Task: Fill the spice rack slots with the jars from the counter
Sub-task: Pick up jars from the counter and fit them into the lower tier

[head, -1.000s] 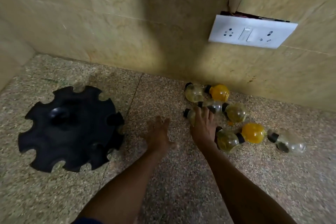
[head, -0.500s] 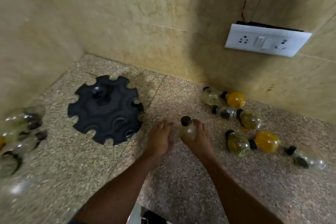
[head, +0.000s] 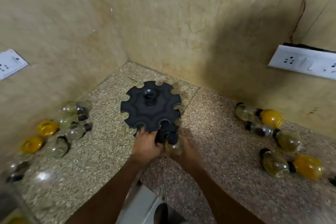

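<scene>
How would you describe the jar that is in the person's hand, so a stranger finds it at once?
Start at the black spice rack in the counter's corner. At its near edge, the right hand grips a clear jar with a black cap. It alone is upright and held; all other jars lie on the counter.

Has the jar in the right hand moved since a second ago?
Yes. The jar left the right-side jar cluster and now sits at the rack front edge.
</scene>
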